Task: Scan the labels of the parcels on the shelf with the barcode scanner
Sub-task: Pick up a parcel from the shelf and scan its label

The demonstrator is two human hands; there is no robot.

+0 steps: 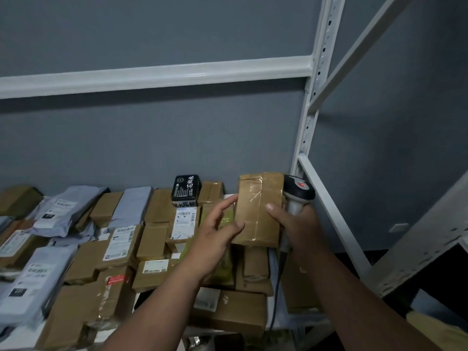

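Observation:
A brown taped cardboard parcel is held up above the shelf, its plain taped side facing me, with no label showing. My left hand grips its left edge, thumb on the front. My right hand holds the grey and black barcode scanner by its handle and presses its thumb on the parcel's right edge. The scanner head pokes up behind the parcel, and its cable hangs down.
The shelf below is packed with brown boxes, grey mailer bags and a black printed box, many with white labels. A white metal upright and slanted beams stand at right; a grey wall lies behind.

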